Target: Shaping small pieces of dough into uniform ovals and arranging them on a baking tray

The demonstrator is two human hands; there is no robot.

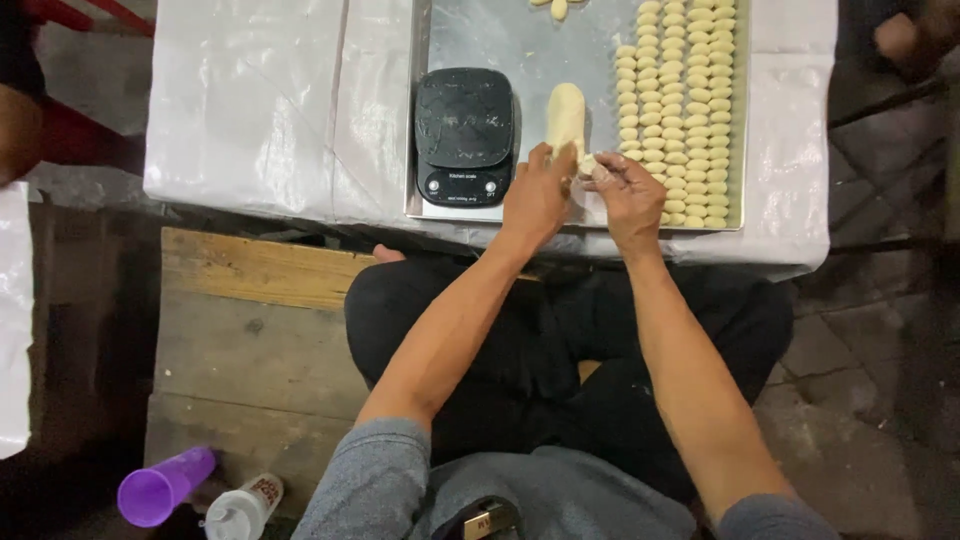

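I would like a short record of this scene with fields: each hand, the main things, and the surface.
left hand: at the near end of the dough log, fingers on it
right hand: pinching a small piece of dough by the log's end
tray: metal, holds log, scale and pieces
scale: black kitchen scale, left of the log, nothing on it
dough pieces: small, in rows, right of the log
surface: table under white plastic sheet

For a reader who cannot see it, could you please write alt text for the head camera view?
Seen from above, a seated person's left hand and right hand pinch a small piece off a pale dough log on a metal tray. A black kitchen scale sits left of the log, and rows of small pale dough pieces fill the tray's right side.
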